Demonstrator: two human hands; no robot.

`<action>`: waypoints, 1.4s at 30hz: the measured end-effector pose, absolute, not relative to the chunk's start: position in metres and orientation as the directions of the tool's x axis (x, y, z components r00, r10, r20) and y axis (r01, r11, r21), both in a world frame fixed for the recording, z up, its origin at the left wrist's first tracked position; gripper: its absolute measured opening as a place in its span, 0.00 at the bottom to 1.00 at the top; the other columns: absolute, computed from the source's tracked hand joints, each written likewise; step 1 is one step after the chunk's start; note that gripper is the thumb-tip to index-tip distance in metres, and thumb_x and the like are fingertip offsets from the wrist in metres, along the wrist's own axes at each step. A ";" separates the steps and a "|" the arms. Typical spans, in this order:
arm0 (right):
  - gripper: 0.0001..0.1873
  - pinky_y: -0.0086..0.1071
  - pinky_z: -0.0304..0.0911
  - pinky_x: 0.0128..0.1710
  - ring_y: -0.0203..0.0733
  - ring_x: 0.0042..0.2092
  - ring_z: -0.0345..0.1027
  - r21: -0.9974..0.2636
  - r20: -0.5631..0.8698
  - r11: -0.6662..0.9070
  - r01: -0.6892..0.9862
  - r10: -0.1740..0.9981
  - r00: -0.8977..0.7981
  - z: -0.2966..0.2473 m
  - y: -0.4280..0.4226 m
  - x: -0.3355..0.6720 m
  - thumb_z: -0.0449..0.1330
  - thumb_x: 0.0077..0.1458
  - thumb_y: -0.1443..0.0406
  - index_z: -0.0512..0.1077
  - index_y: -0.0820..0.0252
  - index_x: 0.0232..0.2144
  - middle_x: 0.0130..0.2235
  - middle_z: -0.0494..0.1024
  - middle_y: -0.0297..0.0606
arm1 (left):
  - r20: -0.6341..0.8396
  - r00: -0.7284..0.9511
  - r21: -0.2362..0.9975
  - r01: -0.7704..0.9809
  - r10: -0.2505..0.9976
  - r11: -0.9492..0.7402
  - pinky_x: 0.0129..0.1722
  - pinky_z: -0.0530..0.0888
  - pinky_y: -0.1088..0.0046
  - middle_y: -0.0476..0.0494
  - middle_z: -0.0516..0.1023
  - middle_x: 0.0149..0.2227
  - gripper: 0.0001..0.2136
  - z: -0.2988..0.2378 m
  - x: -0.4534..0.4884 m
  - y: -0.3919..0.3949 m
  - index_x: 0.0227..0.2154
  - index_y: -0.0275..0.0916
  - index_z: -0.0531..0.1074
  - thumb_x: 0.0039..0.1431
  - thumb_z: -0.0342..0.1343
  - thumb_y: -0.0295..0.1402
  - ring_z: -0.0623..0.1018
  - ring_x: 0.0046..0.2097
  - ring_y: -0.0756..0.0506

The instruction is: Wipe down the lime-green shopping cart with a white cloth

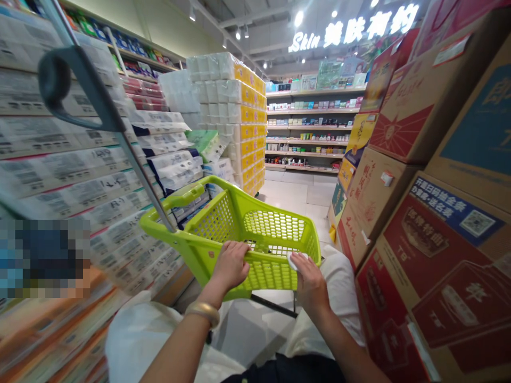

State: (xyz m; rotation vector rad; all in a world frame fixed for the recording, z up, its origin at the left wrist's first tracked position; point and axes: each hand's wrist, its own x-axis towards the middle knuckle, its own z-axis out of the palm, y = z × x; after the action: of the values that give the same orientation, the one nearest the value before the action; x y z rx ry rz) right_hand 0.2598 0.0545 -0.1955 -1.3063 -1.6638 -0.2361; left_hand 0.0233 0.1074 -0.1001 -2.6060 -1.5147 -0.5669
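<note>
A lime-green plastic shopping basket point(275, 226) on wheels stands on the aisle floor in front of me, with a long grey pull handle point(75, 80) rising to the upper left. My left hand point(230, 264) is curled over the basket's near rim. My right hand point(309, 284) rests on the same rim further right, pressing a small white cloth or wipe point(294, 260) against it. A gold bangle point(204, 311) sits on my left wrist. The basket looks empty inside.
Stacked tissue packs point(80, 175) line the left side. Red and brown cartons point(419, 213) tower on the right. A pallet of white-and-yellow paper rolls point(235, 117) stands ahead left. Shelves of bottles point(311, 133) close the aisle's far end, under a lit sign.
</note>
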 end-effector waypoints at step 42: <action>0.23 0.46 0.64 0.59 0.43 0.56 0.72 -0.337 0.744 0.589 0.734 0.644 -0.176 -0.191 0.032 0.216 0.47 0.61 0.76 0.73 0.56 0.52 0.51 0.80 0.41 | 0.427 0.357 0.180 0.867 0.831 -0.465 0.63 0.60 0.46 0.38 0.75 0.50 0.10 -0.166 0.047 0.055 0.42 0.40 0.70 0.57 0.54 0.26 0.65 0.64 0.36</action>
State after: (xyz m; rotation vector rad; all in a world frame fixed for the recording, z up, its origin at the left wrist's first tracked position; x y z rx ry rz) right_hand 0.2158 0.0324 -0.1908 -1.1102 -1.8854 -0.1214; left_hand 0.0470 0.0554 -0.1662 -2.5242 -1.5816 -0.7232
